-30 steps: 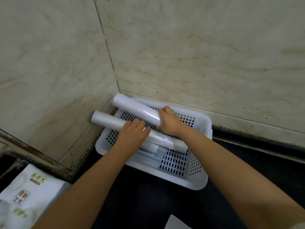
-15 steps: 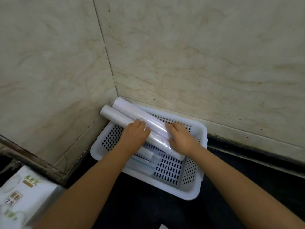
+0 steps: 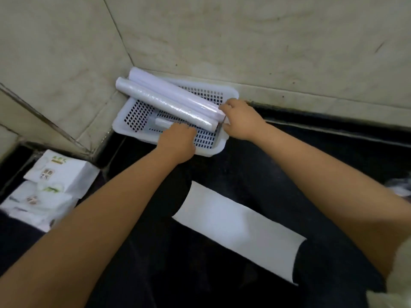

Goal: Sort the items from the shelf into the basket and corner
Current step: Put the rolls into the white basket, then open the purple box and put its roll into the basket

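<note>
Nudging both rolls flat inside the basket beats forcing them. Right hand loosely cups their ends; left hand rests curled, grip unclear.

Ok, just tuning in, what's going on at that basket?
A person is arranging two long white rolls in the white basket set in the wall corner. The right hand is at the rolls' near ends; the left hand rests on the basket's front edge beside a smaller roll. The long rolls overhang the far rim.
</note>
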A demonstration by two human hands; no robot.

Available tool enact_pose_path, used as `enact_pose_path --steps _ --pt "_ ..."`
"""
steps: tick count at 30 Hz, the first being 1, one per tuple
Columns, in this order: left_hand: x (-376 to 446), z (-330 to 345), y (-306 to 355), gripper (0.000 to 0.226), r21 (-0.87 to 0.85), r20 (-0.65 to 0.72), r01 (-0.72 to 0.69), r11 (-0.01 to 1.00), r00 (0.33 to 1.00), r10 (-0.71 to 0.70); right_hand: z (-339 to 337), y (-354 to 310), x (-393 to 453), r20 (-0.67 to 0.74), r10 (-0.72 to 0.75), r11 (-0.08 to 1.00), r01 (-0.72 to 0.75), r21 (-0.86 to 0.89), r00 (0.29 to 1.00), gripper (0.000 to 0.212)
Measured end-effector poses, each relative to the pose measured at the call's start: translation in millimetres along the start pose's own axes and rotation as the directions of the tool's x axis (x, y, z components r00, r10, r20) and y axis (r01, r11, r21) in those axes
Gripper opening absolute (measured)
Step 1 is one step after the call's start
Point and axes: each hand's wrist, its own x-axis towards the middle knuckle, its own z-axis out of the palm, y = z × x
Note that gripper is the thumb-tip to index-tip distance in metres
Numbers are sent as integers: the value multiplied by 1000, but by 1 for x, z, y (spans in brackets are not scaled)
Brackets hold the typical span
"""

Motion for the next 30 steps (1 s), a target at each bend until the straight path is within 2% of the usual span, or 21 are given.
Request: enact_pose_path --steps 5,9,14,19,23,27,30 --pt "-60 6 43 34 67 30 -57 996 998 55 -7 -2 -82 -9 57 998 -57 -5 998 46" --pt "-94 -1 83 40 89 85 -129 988 989 121 -18 3 -162 18 204 979 -203 -35 979 49" --pt "-139 -1 157 40 37 53 -305 952 952 302 -22 16 -287 9 416 909 -416 -15 909 49" --pt "-172 -1 250 42 67 76 -490 869 871 485 -33 47 -412 16 650 760 -650 19 760 47" --pt "-194 -9 330 41 97 70 -592 800 806 588 -50 84 -509 -23 803 595 -799 84 595 48" --pt "-208 -6 405 40 115 83 -660 743 751 655 -55 125 -596 -25 900 433 -888 156 435 47" --pt "-215 8 463 41 119 146 -705 700 709 689 -49 164 -653 10 927 368 -916 158 374 45"
